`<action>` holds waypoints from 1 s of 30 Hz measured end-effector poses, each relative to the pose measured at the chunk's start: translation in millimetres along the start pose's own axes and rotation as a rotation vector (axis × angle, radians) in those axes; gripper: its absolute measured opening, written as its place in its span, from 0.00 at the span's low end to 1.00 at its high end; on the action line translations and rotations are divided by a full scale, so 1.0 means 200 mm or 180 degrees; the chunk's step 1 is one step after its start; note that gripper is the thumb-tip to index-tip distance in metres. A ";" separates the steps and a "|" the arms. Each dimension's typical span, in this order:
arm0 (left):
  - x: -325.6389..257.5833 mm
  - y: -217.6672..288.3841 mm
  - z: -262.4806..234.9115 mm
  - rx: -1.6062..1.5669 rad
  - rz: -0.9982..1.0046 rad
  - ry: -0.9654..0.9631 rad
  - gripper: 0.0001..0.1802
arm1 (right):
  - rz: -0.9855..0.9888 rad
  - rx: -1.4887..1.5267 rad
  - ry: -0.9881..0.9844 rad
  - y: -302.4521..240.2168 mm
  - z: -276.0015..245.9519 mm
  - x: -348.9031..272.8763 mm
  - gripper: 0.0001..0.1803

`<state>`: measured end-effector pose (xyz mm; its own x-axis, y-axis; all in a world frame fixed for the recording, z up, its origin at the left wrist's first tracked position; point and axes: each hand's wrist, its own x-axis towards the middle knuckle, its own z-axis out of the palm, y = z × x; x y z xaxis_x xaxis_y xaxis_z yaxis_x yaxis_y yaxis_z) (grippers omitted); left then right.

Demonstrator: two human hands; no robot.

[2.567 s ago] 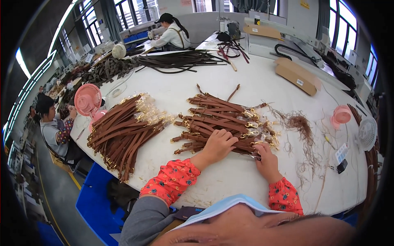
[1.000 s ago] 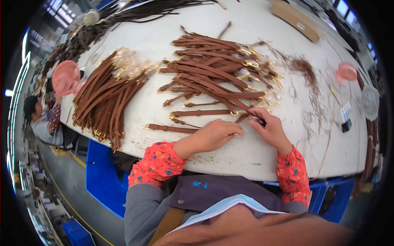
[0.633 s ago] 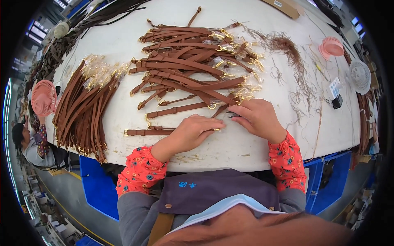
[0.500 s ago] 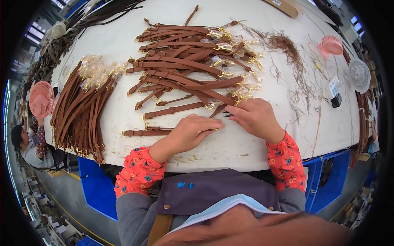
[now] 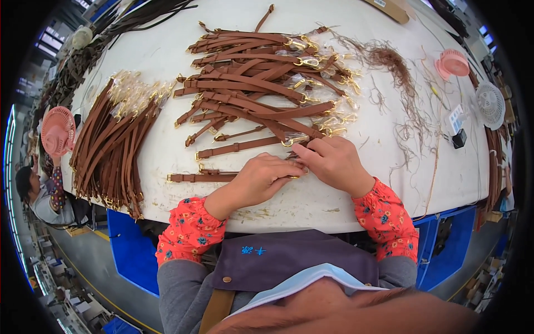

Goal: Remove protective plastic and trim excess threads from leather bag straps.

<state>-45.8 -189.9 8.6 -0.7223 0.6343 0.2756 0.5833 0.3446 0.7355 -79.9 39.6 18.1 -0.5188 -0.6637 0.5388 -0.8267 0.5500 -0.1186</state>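
Brown strap lay across white table, buckle leftward, far end under left hand, which pinched it near gold fitting. Right hand bent close to left fingertips; its grasp could not be told. Steady pinch, small fingertip moves seemed wisest, clear of strap pile beyond.

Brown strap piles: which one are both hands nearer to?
The right pile, laid mostly crosswise, beside left hand and right hand; the left pile, slanting front to back, lies farther off.
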 end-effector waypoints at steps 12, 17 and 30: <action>0.01 0.08 -0.15 -0.0467 -0.0034 -0.0087 0.20 | 0.1190 0.0572 0.0152 0.12 -0.09 0.02 0.22; 0.04 0.10 -0.25 -0.0051 -0.0720 -0.0067 0.28 | 0.1855 0.0626 0.0097 0.21 -0.11 -0.02 0.25; 0.54 -0.16 0.00 0.1370 -0.0182 0.0336 0.28 | 0.2572 0.1863 0.0415 0.29 -0.05 -0.07 0.15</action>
<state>-142.4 -133.2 15.7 -0.7789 0.5395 0.3199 0.6266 0.6479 0.4330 -118.7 86.6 12.0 -0.9725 -0.1218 0.1985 -0.2324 0.4519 -0.8613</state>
